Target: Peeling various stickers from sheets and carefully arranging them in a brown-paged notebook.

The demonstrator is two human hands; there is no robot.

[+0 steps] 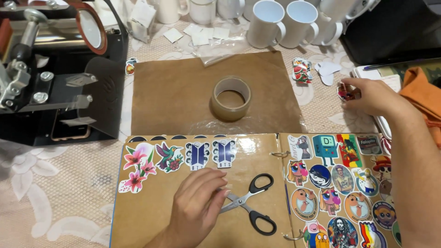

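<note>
The left hand (195,209) rests on the brown left page of an open ring binder (151,220), its fingers (216,193) loosely curled and pinched narrow on the metal blades of a pair of black-handled scissors (255,204); the handles lie open just to the right of those fingers. Just above the fingers, along the page's top edge, sit a pink lily sticker (136,167), a hummingbird sticker (168,156) and two matching purple-and-white shield-shaped stickers (211,154). The facing page to the right is crowded with round and cut-out cartoon stickers (340,183).

The right hand (372,96) reaches up and right onto the lace-covered table (55,202), its fingers closed narrowly on a small red-and-white sticker (344,93). Just left of these fingers lie a watermelon-patterned sticker (302,70) and white paper cut-outs (327,71). Well to their left, a roll of clear tape (231,98) stands on a brown sheet (174,92). White mugs (285,23) line the far edge.
</note>
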